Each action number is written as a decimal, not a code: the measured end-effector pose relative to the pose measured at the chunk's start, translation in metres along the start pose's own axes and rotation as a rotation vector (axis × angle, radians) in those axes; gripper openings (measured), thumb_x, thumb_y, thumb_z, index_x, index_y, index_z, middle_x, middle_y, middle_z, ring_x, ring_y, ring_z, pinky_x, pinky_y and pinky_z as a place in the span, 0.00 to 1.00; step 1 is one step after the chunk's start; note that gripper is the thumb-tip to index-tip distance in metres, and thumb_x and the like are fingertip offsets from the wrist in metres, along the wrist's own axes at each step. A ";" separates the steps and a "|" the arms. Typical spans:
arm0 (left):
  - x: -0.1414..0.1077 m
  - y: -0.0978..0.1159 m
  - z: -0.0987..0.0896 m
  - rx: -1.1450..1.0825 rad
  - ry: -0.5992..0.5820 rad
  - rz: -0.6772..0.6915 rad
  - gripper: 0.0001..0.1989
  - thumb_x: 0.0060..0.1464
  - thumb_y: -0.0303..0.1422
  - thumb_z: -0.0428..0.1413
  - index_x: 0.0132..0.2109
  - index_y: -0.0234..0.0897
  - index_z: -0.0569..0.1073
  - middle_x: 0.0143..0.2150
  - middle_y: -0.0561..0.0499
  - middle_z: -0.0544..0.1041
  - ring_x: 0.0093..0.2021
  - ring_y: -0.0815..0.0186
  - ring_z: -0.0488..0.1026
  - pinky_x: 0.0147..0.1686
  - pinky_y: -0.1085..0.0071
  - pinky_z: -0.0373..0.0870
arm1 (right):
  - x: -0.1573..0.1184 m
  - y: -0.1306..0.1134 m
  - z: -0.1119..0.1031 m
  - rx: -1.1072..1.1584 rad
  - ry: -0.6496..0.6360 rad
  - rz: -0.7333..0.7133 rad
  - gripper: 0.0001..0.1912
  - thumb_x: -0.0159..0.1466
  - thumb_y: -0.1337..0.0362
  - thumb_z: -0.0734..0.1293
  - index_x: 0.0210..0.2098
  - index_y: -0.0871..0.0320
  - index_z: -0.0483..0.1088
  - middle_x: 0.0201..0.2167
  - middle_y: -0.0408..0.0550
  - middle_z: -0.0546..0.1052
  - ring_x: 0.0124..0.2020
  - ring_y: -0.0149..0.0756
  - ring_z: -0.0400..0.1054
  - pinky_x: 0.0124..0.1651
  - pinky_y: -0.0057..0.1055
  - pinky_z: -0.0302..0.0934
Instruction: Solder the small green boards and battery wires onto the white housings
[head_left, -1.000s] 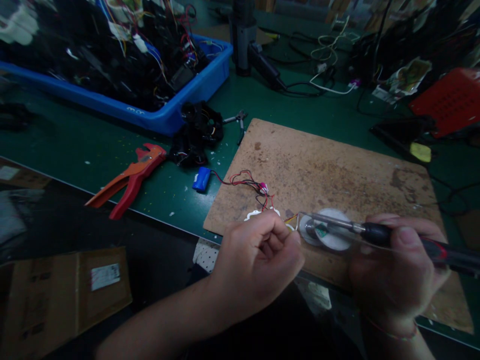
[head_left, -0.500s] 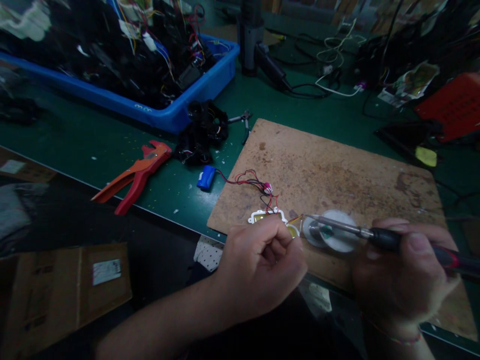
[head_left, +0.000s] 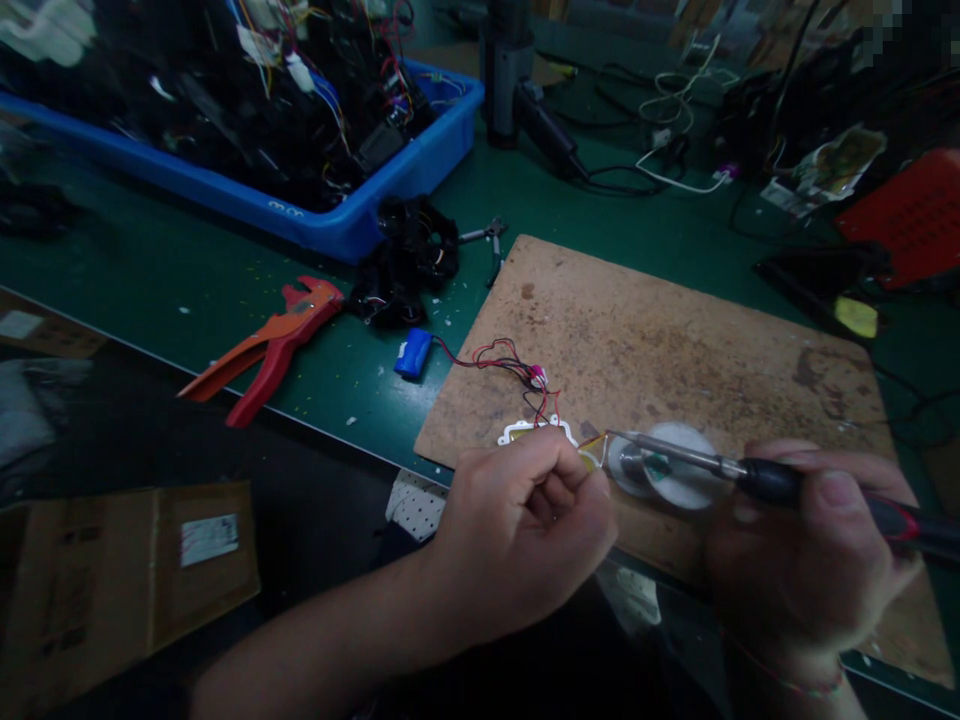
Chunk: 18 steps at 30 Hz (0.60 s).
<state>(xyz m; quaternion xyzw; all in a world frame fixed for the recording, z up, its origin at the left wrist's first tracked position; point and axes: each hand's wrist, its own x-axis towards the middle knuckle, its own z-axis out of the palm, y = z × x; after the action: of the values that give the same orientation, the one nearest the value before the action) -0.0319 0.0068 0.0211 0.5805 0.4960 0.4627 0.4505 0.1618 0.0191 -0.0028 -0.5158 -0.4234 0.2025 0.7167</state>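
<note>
My right hand [head_left: 825,540] grips a soldering iron [head_left: 769,480] by its black and red handle, the metal tip pointing left. That tip is at the end of a thin wire [head_left: 592,441]. My left hand [head_left: 532,530] is closed in a pinch just left of the tip; what its fingers hold is hidden. Behind its knuckles, a white-framed part [head_left: 517,432] lies partly covered on the brown board [head_left: 637,320]. Red and black wires run from that part, past a pink and white connector [head_left: 537,376], to a blue battery pack [head_left: 413,354]. Beneath the iron sits a solder spool [head_left: 679,480].
Orange-red cutters [head_left: 274,345] lie left on the green table [head_left: 360,385], with small pliers [head_left: 493,240] and black parts [head_left: 409,260] nearby. A blue bin [head_left: 330,225] of wired parts stands behind. A red box [head_left: 904,220] and a yellow sponge [head_left: 856,317] are at right.
The view has shifted slightly. Both hands, the soldering iron and the wires keep nearly the same positions relative to each other.
</note>
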 end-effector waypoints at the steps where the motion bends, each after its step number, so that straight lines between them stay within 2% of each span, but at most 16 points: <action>1: 0.000 0.000 0.000 0.000 0.003 0.001 0.13 0.57 0.25 0.58 0.26 0.36 0.67 0.18 0.59 0.67 0.16 0.78 0.65 0.16 0.85 0.58 | 0.000 0.000 0.000 -0.002 0.002 0.006 0.08 0.54 0.59 0.70 0.25 0.57 0.73 0.22 0.43 0.71 0.18 0.31 0.62 0.19 0.29 0.54; 14: 0.001 -0.003 0.002 -0.008 -0.005 0.016 0.12 0.57 0.24 0.58 0.26 0.35 0.67 0.19 0.60 0.67 0.16 0.80 0.64 0.17 0.87 0.57 | 0.000 0.000 -0.003 -0.038 -0.043 -0.009 0.08 0.57 0.59 0.69 0.26 0.56 0.72 0.24 0.42 0.71 0.20 0.31 0.62 0.20 0.30 0.53; 18: 0.001 -0.004 0.002 0.000 -0.014 0.013 0.11 0.57 0.24 0.58 0.26 0.34 0.68 0.19 0.59 0.67 0.17 0.80 0.65 0.18 0.88 0.58 | 0.000 0.001 -0.004 0.015 -0.080 -0.020 0.08 0.60 0.60 0.68 0.27 0.56 0.72 0.23 0.41 0.71 0.19 0.30 0.61 0.20 0.30 0.54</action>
<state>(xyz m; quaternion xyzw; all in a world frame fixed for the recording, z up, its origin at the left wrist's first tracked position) -0.0302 0.0076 0.0172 0.5869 0.4891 0.4614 0.4511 0.1652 0.0170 -0.0046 -0.4976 -0.4554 0.2189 0.7050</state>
